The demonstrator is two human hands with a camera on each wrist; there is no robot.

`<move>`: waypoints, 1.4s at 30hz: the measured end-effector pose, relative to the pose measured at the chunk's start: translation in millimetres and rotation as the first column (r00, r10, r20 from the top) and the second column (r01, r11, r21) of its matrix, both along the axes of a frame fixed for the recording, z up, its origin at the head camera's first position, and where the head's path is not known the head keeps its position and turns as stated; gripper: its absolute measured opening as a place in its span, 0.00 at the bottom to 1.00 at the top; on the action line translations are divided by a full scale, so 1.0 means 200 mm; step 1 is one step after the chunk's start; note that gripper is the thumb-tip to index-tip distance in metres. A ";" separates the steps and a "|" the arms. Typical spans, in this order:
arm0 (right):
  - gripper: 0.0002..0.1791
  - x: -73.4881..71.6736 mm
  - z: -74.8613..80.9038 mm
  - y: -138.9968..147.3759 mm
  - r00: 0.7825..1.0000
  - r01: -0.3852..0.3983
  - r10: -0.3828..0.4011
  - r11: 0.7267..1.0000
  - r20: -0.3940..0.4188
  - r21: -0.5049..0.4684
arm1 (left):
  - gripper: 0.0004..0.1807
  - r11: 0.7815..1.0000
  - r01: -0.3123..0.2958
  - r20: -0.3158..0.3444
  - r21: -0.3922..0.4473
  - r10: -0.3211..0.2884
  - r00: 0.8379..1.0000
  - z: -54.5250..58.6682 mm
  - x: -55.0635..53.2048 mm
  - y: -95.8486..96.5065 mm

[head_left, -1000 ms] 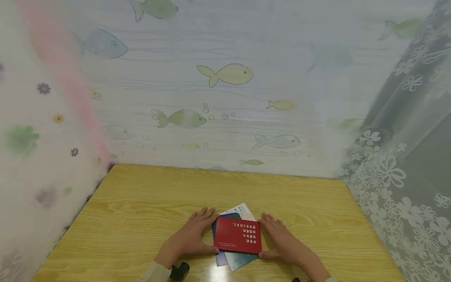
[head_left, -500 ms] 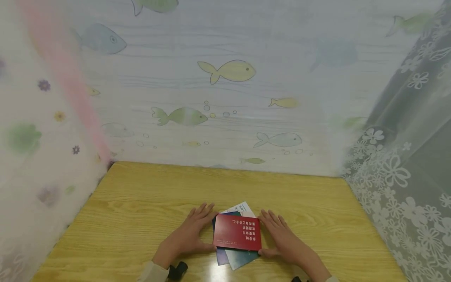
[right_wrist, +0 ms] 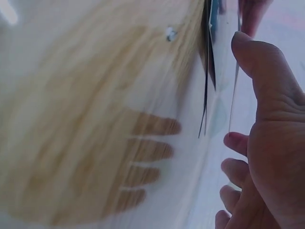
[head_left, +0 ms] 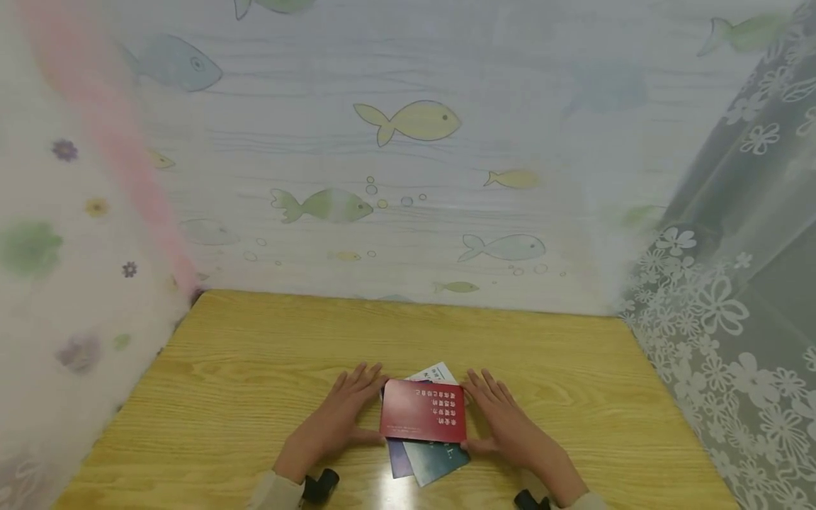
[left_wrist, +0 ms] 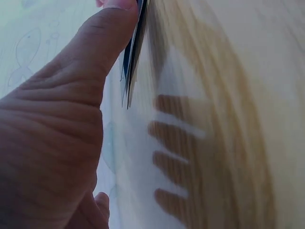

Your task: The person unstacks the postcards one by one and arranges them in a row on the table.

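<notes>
A red card with white lettering [head_left: 414,414] is held between both hands above several fanned cards. My left hand [head_left: 334,418] has its thumb and forefinger at the card's left corners; my right hand [head_left: 510,425] grips the right corners the same way, other fingers spread. Under it show a white card [head_left: 442,371], a purple card [head_left: 399,462] and a teal card [head_left: 436,464]. In the right wrist view the held card appears as a thin edge [right_wrist: 233,100] between thumb and forefinger, apart from the lower cards [right_wrist: 208,71]. The left wrist view has the cards edge-on [left_wrist: 129,71], beside the thumb.
The cards are on a glossy wood-grain table [head_left: 255,340] that mirrors the fingers in both wrist views. A fish-print wall covering [head_left: 408,212] rises behind it. At the right hangs a white lace curtain [head_left: 720,304]. Black wrist straps [head_left: 321,486] sit by the sleeves.
Both hands have raised the red card off the cards below, shifting it slightly left. More of the teal card shows at its near edge. The head view has tilted a little downward.
</notes>
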State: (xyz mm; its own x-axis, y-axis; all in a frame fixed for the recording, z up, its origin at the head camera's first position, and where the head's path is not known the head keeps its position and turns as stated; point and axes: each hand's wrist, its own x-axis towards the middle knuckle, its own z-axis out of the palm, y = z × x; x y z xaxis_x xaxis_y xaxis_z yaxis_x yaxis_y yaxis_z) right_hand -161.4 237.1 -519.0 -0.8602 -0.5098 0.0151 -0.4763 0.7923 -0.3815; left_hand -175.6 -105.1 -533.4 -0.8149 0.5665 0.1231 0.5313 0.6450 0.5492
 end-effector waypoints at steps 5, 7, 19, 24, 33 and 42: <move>0.55 -0.02 -0.01 -0.01 1.000 0.004 -0.004 1.000 0.011 -0.013 | 0.53 1.000 -0.010 0.002 0.001 0.010 1.000 0.00 -0.01 -0.01; 0.55 -0.03 -0.01 -0.01 1.000 0.001 -0.001 1.000 0.011 -0.015 | 0.53 1.000 -0.015 -0.002 -0.005 0.015 1.000 0.01 -0.01 -0.01; 0.53 -0.08 0.02 -0.07 0.999 -0.022 0.024 0.999 0.026 -0.042 | 0.53 0.999 -0.046 -0.012 -0.010 0.046 0.999 0.02 -0.04 -0.05; 0.52 -0.12 0.04 -0.10 0.999 -0.032 0.034 0.998 0.030 -0.061 | 0.53 0.998 -0.059 -0.018 -0.013 0.059 0.998 0.03 -0.07 -0.08; 0.51 -0.23 0.04 -0.17 0.996 -0.036 0.042 0.996 0.077 -0.085 | 0.53 0.994 -0.107 0.043 -0.034 0.109 0.993 0.02 -0.13 -0.14; 0.51 -0.34 0.03 -0.23 0.996 -0.046 0.053 0.994 0.075 -0.096 | 0.51 0.995 -0.086 0.039 -0.058 0.088 0.995 0.04 -0.22 -0.19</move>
